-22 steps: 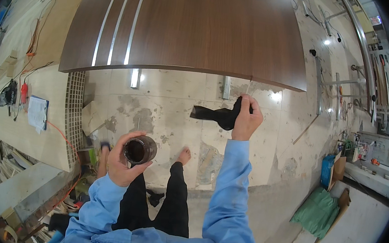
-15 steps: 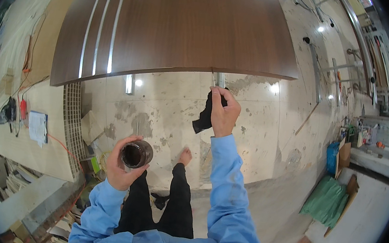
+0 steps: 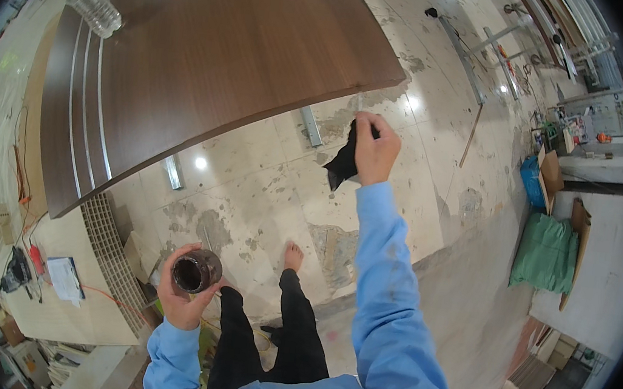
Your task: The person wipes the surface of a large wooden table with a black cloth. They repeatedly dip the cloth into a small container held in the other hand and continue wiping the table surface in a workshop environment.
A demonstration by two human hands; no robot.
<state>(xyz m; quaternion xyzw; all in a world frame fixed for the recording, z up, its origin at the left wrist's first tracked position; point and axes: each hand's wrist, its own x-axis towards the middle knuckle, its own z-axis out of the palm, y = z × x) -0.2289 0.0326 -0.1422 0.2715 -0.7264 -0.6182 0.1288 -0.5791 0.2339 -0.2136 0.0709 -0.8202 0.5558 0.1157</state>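
Black cloth is pinched in the right hand, raised just below the near edge of a dark brown wood panel. Lower down, the left hand grips an open dark jar. Wiping well probably means keeping the cloth flat along that edge.

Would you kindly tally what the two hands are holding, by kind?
Small round dark open jar, in the left hand: 1
Crumpled black cloth, in the right hand: 1
Total: 2
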